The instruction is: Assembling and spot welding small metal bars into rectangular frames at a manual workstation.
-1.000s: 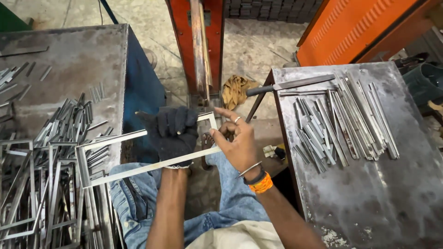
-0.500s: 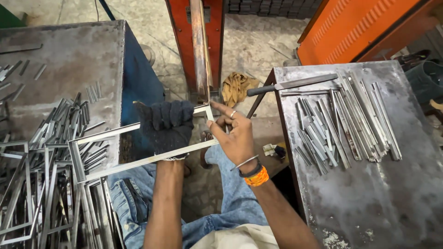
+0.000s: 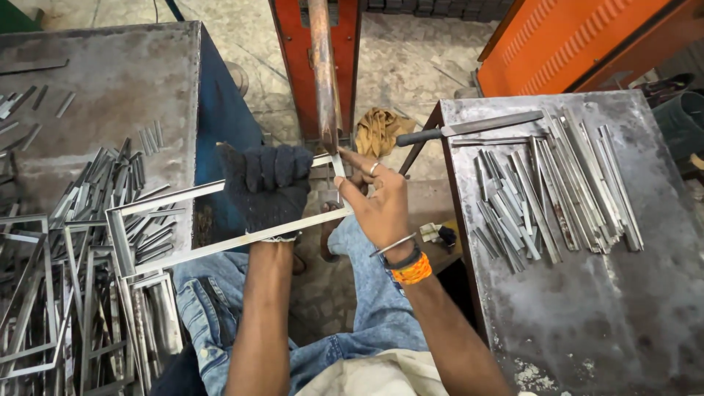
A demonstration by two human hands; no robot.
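Note:
My left hand [image 3: 268, 187], in a dark knit glove, grips a rectangular frame of thin metal strips [image 3: 158, 205] across its two long sides. My bare right hand [image 3: 374, 202], with a ring and orange wristbands, pinches the frame's right end against the rusty upright bar [image 3: 323, 73] of a red machine. The frame lies nearly flat and reaches left over a pile of finished frames.
A grey table [image 3: 587, 308] on the right carries loose metal strips [image 3: 546, 187] and a flat file [image 3: 469, 128]. The left table [image 3: 110, 81] holds several frames and short strips [image 3: 66, 279]. A yellow rag [image 3: 378, 128] lies on the floor. An orange panel [image 3: 557, 40] stands behind.
Both hands have lifted the frame slightly up and forward, bringing its right end against the upright bar. The grip on it stays the same.

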